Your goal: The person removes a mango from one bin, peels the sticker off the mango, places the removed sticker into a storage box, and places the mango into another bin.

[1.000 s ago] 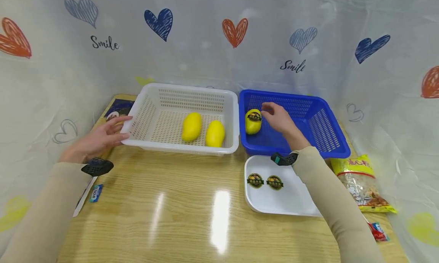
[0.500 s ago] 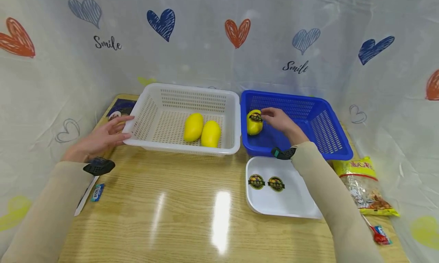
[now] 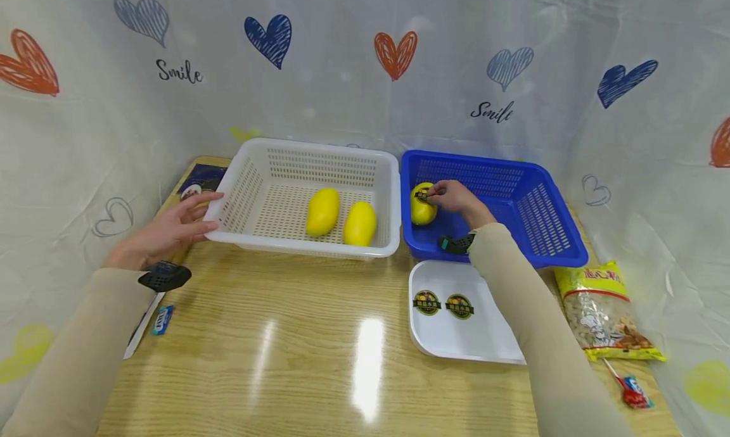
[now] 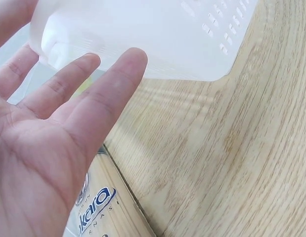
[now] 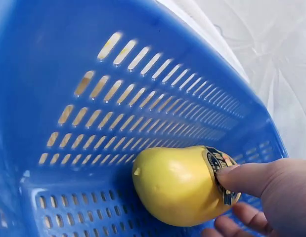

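Right hand (image 3: 457,199) has moved onto stickered mango (image 3: 422,215); left hand (image 3: 162,230) touches white basket (image 3: 308,246)

- Bright, even light is filling the head view.
- Two glare streaks are whitening the wooden surface (image 3: 310,323).
- In the left wrist view, the white plastic basket (image 4: 143,39) is washing out.
- Highlights are gleaming on the mango (image 5: 172,185).

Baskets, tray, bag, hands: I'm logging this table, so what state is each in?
Blue basket: holding one yellow fruit
White basket: holding two fruits, unstickered where visible
White tray: bearing two stickers
Snack bag: filled, lying; seal unclear
Left hand: fingers spread at white basket's rim
Right hand: thumb on the yellow fruit's sticker
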A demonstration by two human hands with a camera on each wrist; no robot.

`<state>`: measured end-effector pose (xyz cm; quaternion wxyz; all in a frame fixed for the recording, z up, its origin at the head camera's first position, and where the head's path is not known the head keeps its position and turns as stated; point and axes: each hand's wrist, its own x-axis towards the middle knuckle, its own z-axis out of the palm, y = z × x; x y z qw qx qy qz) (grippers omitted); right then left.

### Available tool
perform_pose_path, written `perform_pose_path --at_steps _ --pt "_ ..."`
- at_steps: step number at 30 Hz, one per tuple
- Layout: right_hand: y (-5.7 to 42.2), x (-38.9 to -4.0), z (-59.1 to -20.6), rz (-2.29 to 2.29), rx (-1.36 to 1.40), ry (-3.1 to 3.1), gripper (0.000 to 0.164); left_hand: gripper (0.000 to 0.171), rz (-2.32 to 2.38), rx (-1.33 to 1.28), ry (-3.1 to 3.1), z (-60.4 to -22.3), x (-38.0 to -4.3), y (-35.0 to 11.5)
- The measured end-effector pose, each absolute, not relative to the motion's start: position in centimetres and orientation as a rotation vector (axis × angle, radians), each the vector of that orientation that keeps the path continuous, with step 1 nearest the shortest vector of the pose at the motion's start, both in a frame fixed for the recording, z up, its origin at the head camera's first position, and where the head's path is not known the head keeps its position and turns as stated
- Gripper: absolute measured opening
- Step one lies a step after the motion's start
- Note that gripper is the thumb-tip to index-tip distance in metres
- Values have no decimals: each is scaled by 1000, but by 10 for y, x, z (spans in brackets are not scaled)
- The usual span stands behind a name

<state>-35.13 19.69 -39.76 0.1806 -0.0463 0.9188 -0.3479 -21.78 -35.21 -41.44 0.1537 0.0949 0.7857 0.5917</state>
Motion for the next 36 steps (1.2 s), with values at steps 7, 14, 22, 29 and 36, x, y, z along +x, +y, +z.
perform_pose_path --at_steps 7,14,22,29,36 --pt "193 -353 -396 -1031 -127 2405 49 59 1692 248 2254 -413 -217 -352" --pt "203 -349 -397 -1051 -100 2328 46 60 1663 240 2266 -410 -217 -350" --pt "225 -334 -391 -1004 -248 2370 41 59 1686 241 2237 -414 -219 -351" --pt "224 -292 -354 -1087 -496 2365 42 59 1711 244 2220 -417 -219 -355" --pt "203 -224 -326 -1047 -789 2261 36 58 1704 247 2226 -417 -218 -354"
